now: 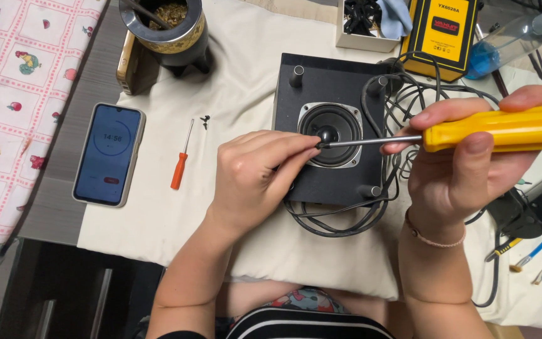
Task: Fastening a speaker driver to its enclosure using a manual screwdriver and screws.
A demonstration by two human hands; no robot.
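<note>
Over the white cloth (177,220) in my head view, my right hand (465,172) is wrapped tight around the yellow-handled screwdriver (503,129), shaft level above the black speaker box (296,88). My left hand (252,179) pinches its fingertips (312,152) at the tool's tip, over the speaker cone. Well to the left lie a small orange screwdriver (180,164) and a phone (108,154).

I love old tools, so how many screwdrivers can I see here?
2. A yellow-handled screwdriver in the right hand, tip at the speaker; a small orange screwdriver on the cloth. Others may hide among the clutter.
</note>
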